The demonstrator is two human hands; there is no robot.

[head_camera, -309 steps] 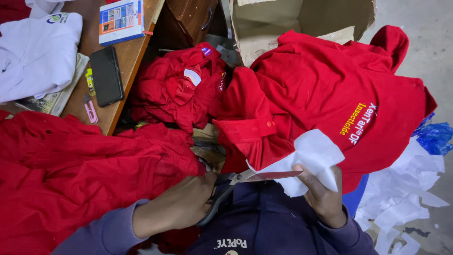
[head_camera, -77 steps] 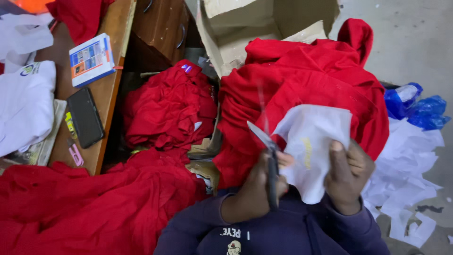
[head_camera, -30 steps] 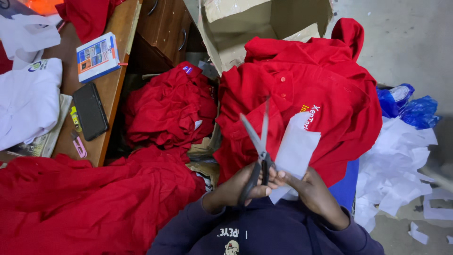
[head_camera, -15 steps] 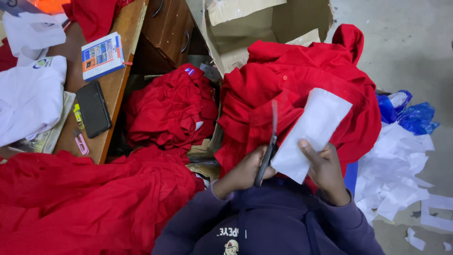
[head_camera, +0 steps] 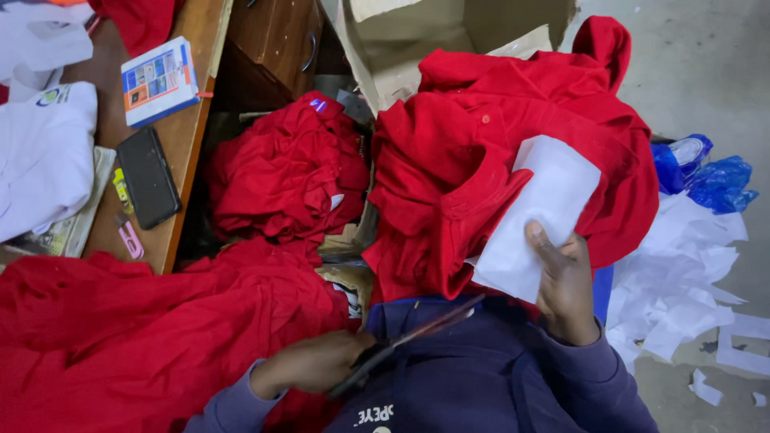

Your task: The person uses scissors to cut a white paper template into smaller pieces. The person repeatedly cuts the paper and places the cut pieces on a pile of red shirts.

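A red polo shirt [head_camera: 473, 136] lies spread over my lap and a box. My right hand [head_camera: 564, 281] presses a white paper sheet [head_camera: 536, 215] flat against the shirt's front, thumb on the paper's lower edge. My left hand [head_camera: 317, 362] grips a pair of scissors [head_camera: 417, 337] low by my dark blue sweatshirt [head_camera: 473, 377]. The blades are together and point up to the right, clear of the paper.
Heaps of red shirts lie at lower left [head_camera: 136, 337] and in the middle [head_camera: 285, 172]. A wooden desk [head_camera: 188, 152] at left carries a black phone [head_camera: 148, 178], a booklet [head_camera: 159, 82] and white cloth [head_camera: 40, 156]. An open cardboard box [head_camera: 425, 36] stands behind; paper scraps [head_camera: 690, 281] and blue plastic bags [head_camera: 706, 172] lie right.
The scissors have dropped from beside the paper down to my lap with my left hand. My right hand has laid the white paper flat on the shirt.
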